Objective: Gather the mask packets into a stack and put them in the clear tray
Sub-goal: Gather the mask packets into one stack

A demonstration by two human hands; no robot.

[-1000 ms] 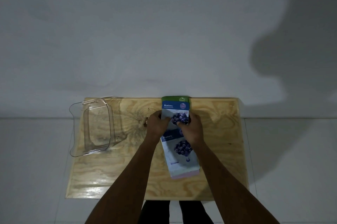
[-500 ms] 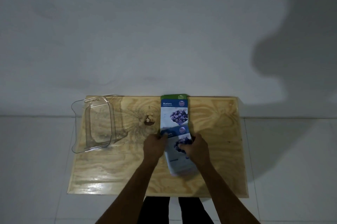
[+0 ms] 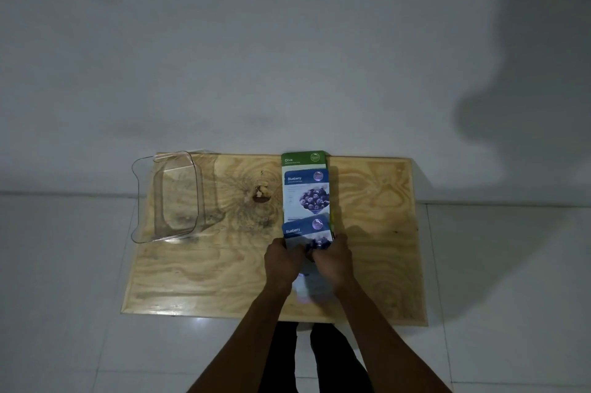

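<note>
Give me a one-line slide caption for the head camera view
Both hands, left and right, grip the nearest Blueberry packet on the table; tray empty.

Left hand [image 3: 281, 260]: knuckles up, fingers curled, pointed toward 12 o'clock.
Right hand [image 3: 332, 260]: at its 3 o'clock, touching it, fingers curled likewise.
Forearms: bare, converged from 6 o'clock.

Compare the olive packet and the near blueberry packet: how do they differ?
The olive packet is green, farthest, mostly buried, untouched. The near blueberry packet is blue, on top, with the left hand and right hand on it. Both lie lengthwise in one overlapping column.
</note>
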